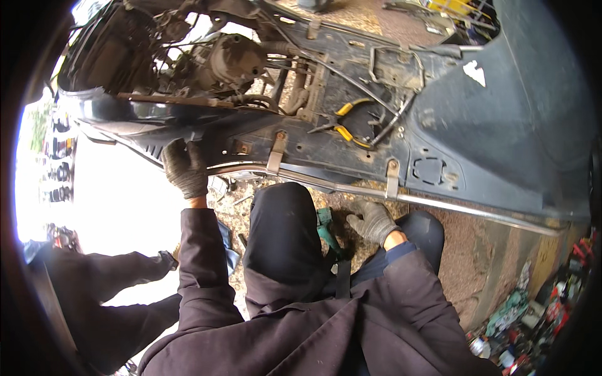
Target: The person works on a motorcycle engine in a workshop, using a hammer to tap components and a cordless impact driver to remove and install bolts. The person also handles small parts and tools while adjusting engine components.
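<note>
A partly stripped scooter lies across the top, its dirty engine showing. My left hand, in a grey-brown work glove, closes on the lower edge of the glossy black side panel. Its fingertips are partly hidden there. Over by my knee is my gloved right hand, held below the metal side rail and touching neither rail nor scooter. Its thumb stands apart from the fingers, with nothing visible in the hand. Yellow-handled pliers rest on the footboard.
A bent metal rod frame lies on the footboard. Below, a green tool is beside my knee. Tools and scraps crowd the lower right. Another person's dark-clothed legs are at lower left. A yellow object sits behind the scooter.
</note>
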`<state>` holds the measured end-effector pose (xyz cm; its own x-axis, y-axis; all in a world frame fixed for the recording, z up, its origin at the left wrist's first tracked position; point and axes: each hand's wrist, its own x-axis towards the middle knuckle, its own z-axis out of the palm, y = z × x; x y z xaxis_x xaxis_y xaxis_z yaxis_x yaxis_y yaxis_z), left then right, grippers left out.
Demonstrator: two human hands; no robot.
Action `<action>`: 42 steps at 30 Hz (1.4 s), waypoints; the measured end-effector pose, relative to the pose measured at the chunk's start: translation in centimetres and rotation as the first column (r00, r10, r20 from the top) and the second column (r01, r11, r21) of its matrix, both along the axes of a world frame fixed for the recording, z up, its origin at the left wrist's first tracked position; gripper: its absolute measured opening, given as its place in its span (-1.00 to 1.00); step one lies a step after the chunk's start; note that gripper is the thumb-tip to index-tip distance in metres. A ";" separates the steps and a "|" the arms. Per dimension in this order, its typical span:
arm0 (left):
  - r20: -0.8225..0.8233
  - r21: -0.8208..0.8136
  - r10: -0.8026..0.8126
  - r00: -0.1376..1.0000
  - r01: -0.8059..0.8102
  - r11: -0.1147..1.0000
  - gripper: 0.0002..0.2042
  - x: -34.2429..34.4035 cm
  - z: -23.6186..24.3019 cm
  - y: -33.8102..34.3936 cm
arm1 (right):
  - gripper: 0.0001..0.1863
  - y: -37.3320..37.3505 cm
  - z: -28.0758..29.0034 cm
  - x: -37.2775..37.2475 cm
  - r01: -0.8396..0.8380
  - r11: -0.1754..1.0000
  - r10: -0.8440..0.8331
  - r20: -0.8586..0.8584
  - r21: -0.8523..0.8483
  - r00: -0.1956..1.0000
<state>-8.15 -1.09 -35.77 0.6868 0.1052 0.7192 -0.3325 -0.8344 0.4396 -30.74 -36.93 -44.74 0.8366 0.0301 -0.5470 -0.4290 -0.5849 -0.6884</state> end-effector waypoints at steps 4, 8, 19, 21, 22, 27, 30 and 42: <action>-0.065 -0.005 -0.015 0.998 0.014 1.000 -0.88 -0.1 2.5 -0.4 | -0.56 0.8 -0.6 0.2 0.043 0.983 -0.074 0.170 0.179 0.983; -0.076 0.060 -0.040 0.996 0.044 0.997 -0.90 0.4 3.5 0.5 | -0.58 0.9 0.1 0.6 0.002 0.982 -0.030 0.147 0.186 0.989; 0.082 -0.400 -0.178 0.981 0.196 0.895 -0.90 -3.8 -0.1 3.1 | -0.60 6.9 -10.5 2.8 -0.370 0.908 0.283 -0.362 -0.199 0.888; 0.050 -0.432 0.021 0.999 0.002 0.902 -0.89 -9.2 -4.0 5.5 | -0.58 6.7 -15.8 -0.2 -0.389 0.904 0.261 -0.494 -0.177 0.829; -0.071 -0.520 0.026 0.997 -0.059 0.852 -0.88 -11.7 -7.2 6.2 | -0.62 6.4 -18.4 -2.0 -0.328 0.936 0.235 -0.465 -0.129 0.854; -0.908 -0.233 0.064 0.415 -0.626 0.744 -0.89 -24.3 -24.4 9.2 | -0.71 7.0 -27.6 -6.5 0.250 0.914 -0.062 -0.498 0.321 0.865; -0.956 -0.244 -0.244 0.165 -0.908 0.340 -0.86 -29.7 -30.2 8.0 | -0.76 8.2 -27.0 -6.9 0.357 0.883 -0.098 -0.625 0.304 0.775; -0.975 0.183 0.222 -0.019 -0.633 0.752 -0.66 -27.1 -28.2 4.9 | -0.86 11.3 -20.9 -2.8 0.423 0.845 -0.084 -0.699 0.329 0.710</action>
<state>-35.25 3.84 -64.01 0.4770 0.6780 -0.5592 0.8747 -0.4282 0.2270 -33.51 -25.68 -65.67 0.2990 0.2448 -0.9223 -0.9395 -0.0939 -0.3295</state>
